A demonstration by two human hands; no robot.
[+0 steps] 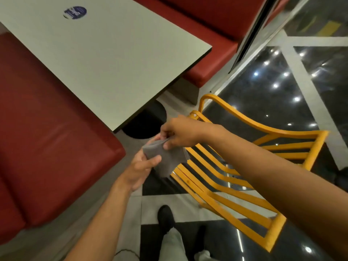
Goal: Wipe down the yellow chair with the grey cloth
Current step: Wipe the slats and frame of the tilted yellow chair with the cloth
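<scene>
I take the pale table (105, 59) as my landmark. Off its near corner, above the floor, both of my hands hold the grey cloth (165, 159). My left hand (140, 166) is closed around the cloth's lower left part, thumb pressed over its front. My right hand (178, 133) pinches the cloth's upper edge between thumb and fingers, and the rest of the cloth hangs loose below.

To the right of that corner stands the yellow chair (235, 178), its slatted seat and curved back bare; my right forearm crosses above the slats, and the cloth's right edge overlaps the seat's nearest corner in my view. I cannot tell if they touch.

A red bench seat (47, 138) runs along the table's left side, another red bench (211, 44) along its far side. Below the corner sits the table's dark round base (146, 123). A blue round sticker (75, 12) lies on the far tabletop, its writing too blurred to read. A black shoe (165, 217) stands on the tiled floor below my hands.
</scene>
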